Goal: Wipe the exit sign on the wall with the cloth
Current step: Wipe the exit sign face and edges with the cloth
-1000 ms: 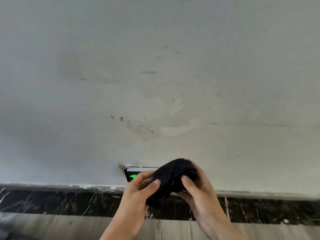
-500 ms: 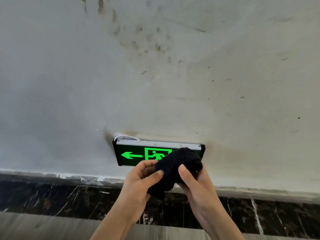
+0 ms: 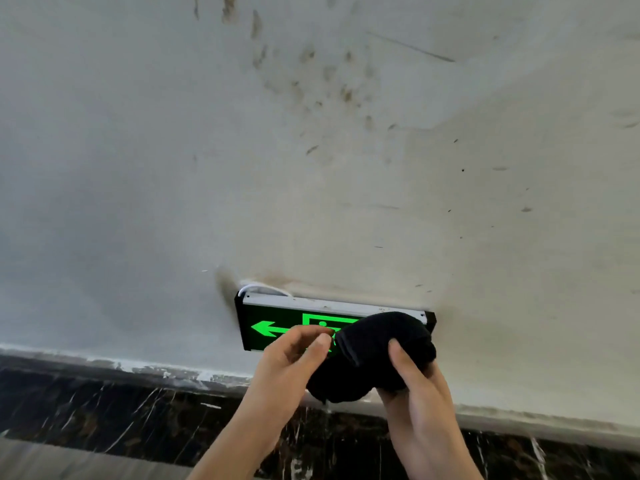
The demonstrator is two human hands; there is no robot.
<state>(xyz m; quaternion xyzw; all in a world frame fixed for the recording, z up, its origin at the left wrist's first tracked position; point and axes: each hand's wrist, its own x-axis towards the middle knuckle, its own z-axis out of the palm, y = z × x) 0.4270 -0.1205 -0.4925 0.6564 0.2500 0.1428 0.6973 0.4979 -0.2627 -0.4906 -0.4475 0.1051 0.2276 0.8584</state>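
The exit sign is a black box with a glowing green arrow and running figure, mounted low on the wall. A bunched black cloth covers the sign's right part. My right hand grips the cloth from below, thumb pressed on its front. My left hand is curled just left of the cloth, thumb and forefinger pinched together with a sliver of green sign showing between them and the cloth. The cloth's lower bulge lies against that hand's palm side; contact there is hidden.
The stained off-white wall fills most of the view. A white cable loops behind the sign's top left corner. Below runs a dark marble skirting with a rough paint edge, then grey floor.
The view has dropped and closed in, so the sign has come into sight and grown larger. My left thumb and forefinger have slipped off the cloth's upper part; my right hand keeps its grip.
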